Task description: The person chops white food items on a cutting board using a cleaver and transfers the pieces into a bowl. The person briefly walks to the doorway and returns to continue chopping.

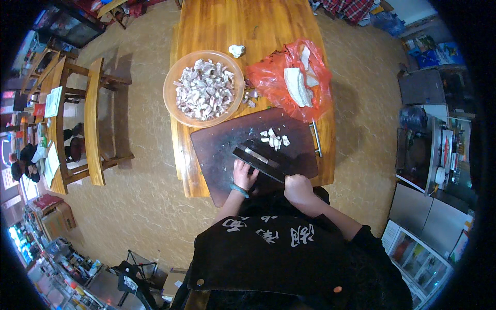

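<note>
My right hand (pixel 298 189) is closed around the handle of a wide-bladed kitchen knife (pixel 260 166), held low over a dark cutting board (pixel 217 147). My left hand (pixel 245 174), with a green bangle at the wrist, has its fingertips by the blade's far end; the blade partly hides what they touch. Just beyond the blade lies a pale strip of food (pixel 256 155). Several cut pale pieces (pixel 276 140) rest on the board's right half. An orange-tinted plastic bowl (pixel 170 104) behind the board holds many whitish-purple chunks. Larger white slabs (pixel 297 86) lie on a red plastic bag (pixel 267 75).
Everything stands on a wooden table (pixel 217 23). A white lump (pixel 236 50) sits behind the bowl, and scraps (pixel 252 97) lie between bowl and bag. A metal handle (pixel 317 139) is at the board's right. A wooden bench (pixel 95 124) stands left; shelving and cabinets line the right.
</note>
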`<action>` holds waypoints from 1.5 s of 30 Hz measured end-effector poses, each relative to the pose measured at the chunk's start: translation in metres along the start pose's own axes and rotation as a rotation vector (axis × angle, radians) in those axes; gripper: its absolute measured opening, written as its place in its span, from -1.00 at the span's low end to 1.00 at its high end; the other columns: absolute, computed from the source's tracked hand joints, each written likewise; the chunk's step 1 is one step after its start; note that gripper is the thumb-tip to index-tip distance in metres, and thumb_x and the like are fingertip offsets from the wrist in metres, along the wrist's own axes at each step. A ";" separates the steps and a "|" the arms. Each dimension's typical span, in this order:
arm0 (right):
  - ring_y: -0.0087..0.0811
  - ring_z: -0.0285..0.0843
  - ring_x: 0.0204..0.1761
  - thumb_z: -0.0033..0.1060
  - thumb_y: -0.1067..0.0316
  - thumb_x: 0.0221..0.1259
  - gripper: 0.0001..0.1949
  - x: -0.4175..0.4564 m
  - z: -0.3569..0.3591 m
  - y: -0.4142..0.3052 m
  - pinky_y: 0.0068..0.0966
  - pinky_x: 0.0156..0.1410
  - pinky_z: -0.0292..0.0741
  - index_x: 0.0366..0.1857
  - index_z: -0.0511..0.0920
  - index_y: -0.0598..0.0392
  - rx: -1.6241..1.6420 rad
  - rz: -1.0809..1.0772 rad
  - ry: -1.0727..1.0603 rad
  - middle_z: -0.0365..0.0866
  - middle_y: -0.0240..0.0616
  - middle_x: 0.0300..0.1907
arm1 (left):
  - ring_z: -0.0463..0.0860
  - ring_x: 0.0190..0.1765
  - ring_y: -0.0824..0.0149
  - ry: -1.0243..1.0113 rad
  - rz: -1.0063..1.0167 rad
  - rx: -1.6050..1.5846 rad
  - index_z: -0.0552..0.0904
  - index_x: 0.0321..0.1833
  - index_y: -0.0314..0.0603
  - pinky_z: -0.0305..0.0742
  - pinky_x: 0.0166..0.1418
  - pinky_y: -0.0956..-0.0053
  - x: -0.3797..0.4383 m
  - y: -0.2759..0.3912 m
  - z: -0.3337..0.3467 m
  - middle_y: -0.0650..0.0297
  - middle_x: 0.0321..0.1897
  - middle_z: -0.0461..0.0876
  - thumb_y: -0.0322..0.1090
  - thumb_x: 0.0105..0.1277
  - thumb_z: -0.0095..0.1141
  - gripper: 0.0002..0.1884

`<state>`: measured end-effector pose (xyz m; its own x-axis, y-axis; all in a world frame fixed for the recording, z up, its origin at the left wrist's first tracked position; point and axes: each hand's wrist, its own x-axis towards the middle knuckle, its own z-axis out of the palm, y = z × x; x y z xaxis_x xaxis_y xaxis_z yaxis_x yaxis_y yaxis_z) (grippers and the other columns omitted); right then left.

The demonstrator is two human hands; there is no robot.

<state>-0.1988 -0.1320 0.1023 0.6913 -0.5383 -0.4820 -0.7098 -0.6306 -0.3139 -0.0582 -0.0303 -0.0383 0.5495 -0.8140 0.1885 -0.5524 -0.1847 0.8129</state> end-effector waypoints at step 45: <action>-0.03 0.50 -0.53 0.02 0.47 -0.26 -0.94 0.008 0.009 -0.008 -0.17 -0.37 0.47 -0.70 0.48 0.20 -0.019 -0.074 0.087 0.49 0.00 -0.61 | 0.47 -0.15 0.02 -0.022 -0.006 -0.028 0.57 -0.32 -0.27 0.42 -0.07 0.25 0.004 0.002 -0.020 0.07 -0.27 0.53 -0.45 0.02 0.16 -0.85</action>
<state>-0.1884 -0.1262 0.0935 0.7512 -0.5359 -0.3853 -0.6545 -0.6802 -0.3300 -0.0447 -0.0226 -0.0248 0.5386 -0.8249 0.1717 -0.5315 -0.1745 0.8289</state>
